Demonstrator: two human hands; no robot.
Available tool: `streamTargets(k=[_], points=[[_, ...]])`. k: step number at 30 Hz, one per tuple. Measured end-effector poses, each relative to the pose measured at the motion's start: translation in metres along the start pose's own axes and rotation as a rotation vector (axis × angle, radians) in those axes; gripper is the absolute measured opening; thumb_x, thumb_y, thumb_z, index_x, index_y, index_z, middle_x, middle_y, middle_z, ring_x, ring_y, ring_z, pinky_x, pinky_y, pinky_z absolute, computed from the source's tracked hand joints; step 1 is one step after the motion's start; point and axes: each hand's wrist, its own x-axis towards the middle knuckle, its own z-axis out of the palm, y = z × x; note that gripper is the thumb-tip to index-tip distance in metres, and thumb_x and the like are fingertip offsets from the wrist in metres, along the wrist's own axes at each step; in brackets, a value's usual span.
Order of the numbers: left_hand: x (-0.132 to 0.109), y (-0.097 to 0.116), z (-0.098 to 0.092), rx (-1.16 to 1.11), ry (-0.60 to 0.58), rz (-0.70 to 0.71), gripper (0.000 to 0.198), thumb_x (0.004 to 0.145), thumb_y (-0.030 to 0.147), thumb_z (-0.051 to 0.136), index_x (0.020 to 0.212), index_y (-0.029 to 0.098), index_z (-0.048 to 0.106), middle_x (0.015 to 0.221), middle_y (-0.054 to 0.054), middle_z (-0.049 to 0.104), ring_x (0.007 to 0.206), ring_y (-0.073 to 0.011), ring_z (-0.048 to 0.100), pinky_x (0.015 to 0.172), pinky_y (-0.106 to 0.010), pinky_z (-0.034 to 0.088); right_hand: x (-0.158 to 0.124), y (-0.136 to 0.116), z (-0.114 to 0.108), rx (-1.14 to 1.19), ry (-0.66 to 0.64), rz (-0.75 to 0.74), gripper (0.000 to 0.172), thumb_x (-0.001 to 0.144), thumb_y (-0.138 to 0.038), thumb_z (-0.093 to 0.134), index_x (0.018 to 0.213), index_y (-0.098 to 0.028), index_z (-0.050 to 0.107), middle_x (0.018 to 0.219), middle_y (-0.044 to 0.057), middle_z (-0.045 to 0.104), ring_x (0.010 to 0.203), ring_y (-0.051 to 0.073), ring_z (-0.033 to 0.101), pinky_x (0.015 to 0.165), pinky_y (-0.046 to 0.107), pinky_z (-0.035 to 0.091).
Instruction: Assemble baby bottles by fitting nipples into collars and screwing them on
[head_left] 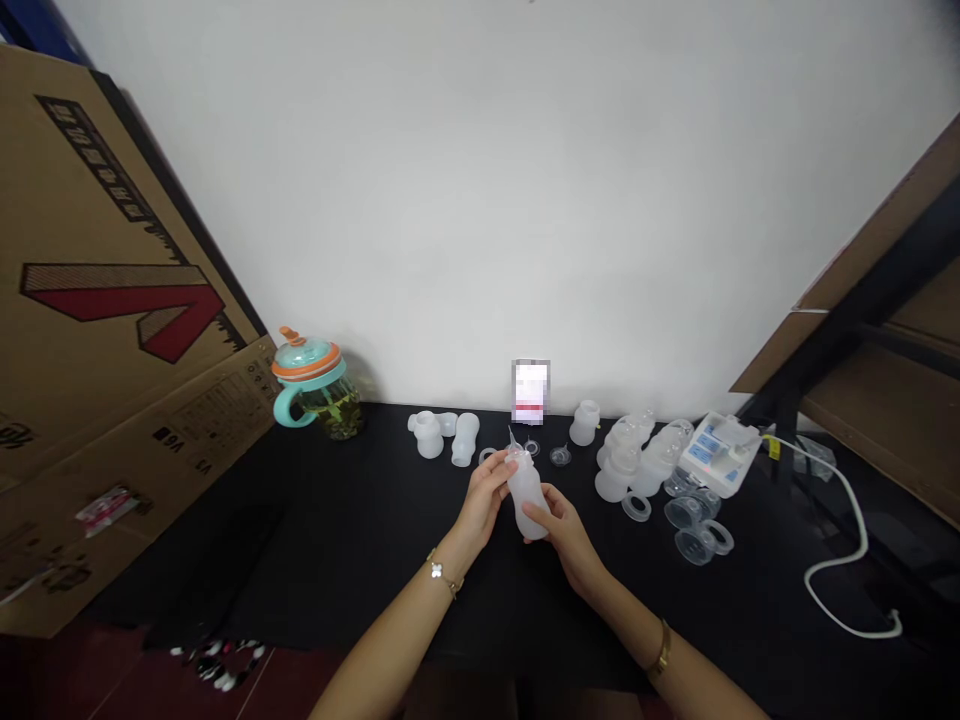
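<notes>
A translucent white baby bottle (528, 500), tilted a little, is held between my two hands above the front of the black table. My left hand (482, 493) pinches its top, where a clear nipple-like piece with a thin tip (517, 450) sits at the mouth. Wrapped round the lower body is my right hand (561, 528), thumb on the near side. Just beyond the bottle lie a clear ring piece (531, 447) and a small clear disc with a thin stem (560, 456). A white ring (487, 456) is partly hidden by my left hand.
White bottle bodies (465, 440) lie at the back left; several assembled bottles (621, 470) stand right, beside clear caps (695, 546) and a white box (720, 453). A tea jug (319, 390) stands left near a large carton (112, 300). A white cable (855, 490) curls at right.
</notes>
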Motion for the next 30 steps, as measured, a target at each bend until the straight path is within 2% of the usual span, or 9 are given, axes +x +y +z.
streamTargets(k=[6, 14, 18, 30], points=[[0.0007, -0.0009, -0.0016, -0.01, -0.004, -0.004, 0.036, 0.068, 0.036, 0.086, 0.095, 0.016, 0.073, 0.092, -0.006, 0.068, 0.084, -0.0175, 0.064, 0.078, -0.028, 0.048, -0.0008, -0.0013, 0.0, -0.002, -0.006, -0.004, 0.037, 0.072, -0.05, 0.081, 0.094, -0.022, 0.068, 0.085, 0.001, 0.063, 0.077, 0.019, 0.057, 0.061, 0.029, 0.049], [-0.0002, 0.0003, 0.0002, -0.012, -0.002, -0.008, 0.039, 0.066, 0.037, 0.087, 0.094, 0.015, 0.073, 0.091, -0.007, 0.069, 0.086, -0.0204, 0.066, 0.08, -0.03, 0.047, 0.0006, 0.0028, -0.0023, -0.003, -0.003, -0.021, 0.035, 0.074, -0.047, 0.081, 0.095, -0.021, 0.072, 0.085, 0.002, 0.067, 0.075, 0.019, 0.058, 0.064, 0.029, 0.044], [0.0, -0.0002, -0.0005, -0.016, -0.002, -0.006, 0.039, 0.066, 0.036, 0.087, 0.095, 0.015, 0.072, 0.093, -0.007, 0.07, 0.086, -0.02, 0.067, 0.079, -0.029, 0.047, 0.0013, 0.0024, -0.0026, -0.001, -0.014, -0.034, 0.034, 0.074, -0.045, 0.081, 0.095, -0.02, 0.073, 0.087, 0.003, 0.069, 0.08, 0.019, 0.059, 0.07, 0.029, 0.044], [0.0009, -0.0007, -0.0016, -0.027, -0.011, -0.017, 0.04, 0.064, 0.036, 0.088, 0.094, 0.015, 0.072, 0.094, -0.007, 0.071, 0.083, -0.019, 0.066, 0.073, -0.027, 0.047, 0.0012, 0.0019, -0.003, 0.0, -0.028, -0.024, 0.035, 0.072, -0.046, 0.082, 0.094, -0.02, 0.075, 0.085, 0.003, 0.07, 0.079, 0.021, 0.061, 0.072, 0.032, 0.045]])
